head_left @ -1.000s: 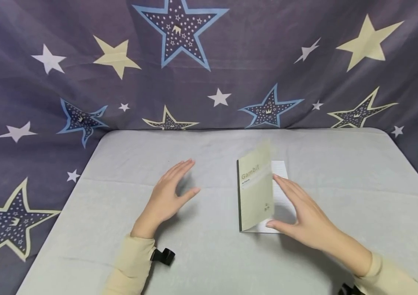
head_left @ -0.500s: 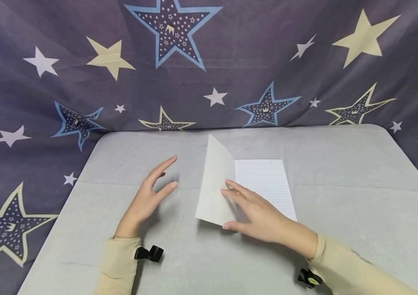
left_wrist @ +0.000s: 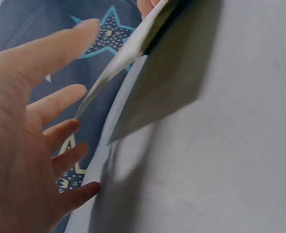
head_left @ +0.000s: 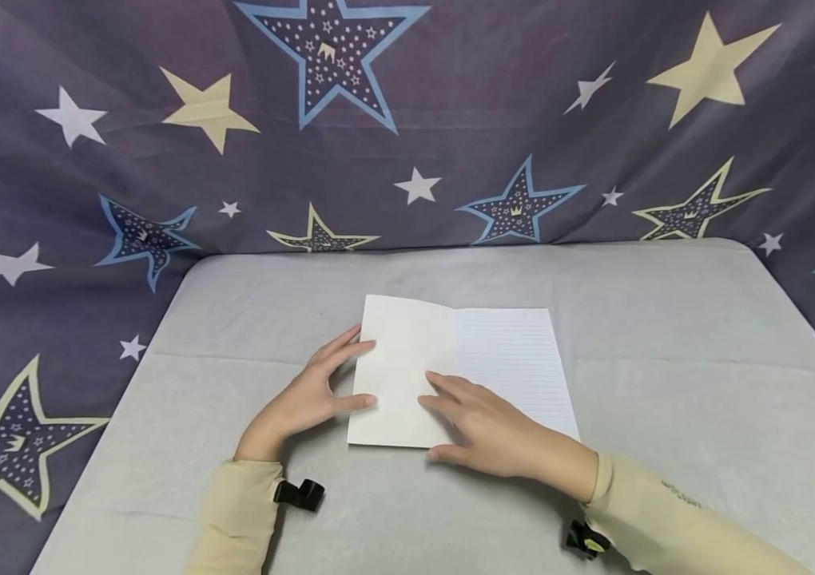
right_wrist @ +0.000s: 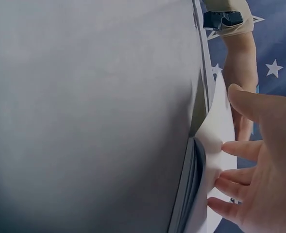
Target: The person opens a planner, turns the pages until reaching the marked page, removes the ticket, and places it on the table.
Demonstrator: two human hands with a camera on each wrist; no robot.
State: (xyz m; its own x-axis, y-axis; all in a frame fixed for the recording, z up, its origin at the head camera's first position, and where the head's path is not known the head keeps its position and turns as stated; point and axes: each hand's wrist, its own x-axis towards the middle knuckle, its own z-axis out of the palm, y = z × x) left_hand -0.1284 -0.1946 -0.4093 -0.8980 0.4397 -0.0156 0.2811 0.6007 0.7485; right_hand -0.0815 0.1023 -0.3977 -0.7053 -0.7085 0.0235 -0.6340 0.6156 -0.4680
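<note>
Because the rectangular lined-paper notebook (head_left: 515, 351) has a probably springy white inside cover (head_left: 396, 367), the wide-spread right hand (head_left: 497, 431) touches it, the wide-spread left hand (head_left: 310, 393) at its edge.

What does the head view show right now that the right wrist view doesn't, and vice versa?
Only the head view: the beige fabric right sleeve and ruled lines on the notebook's white paper page.

Only the right wrist view: the olive outer face of the thin cover, raised off the grey cloth-covered table.

Both: the right hand, the beige left sleeve with its black device, and dark star-patterned fabric.
</note>
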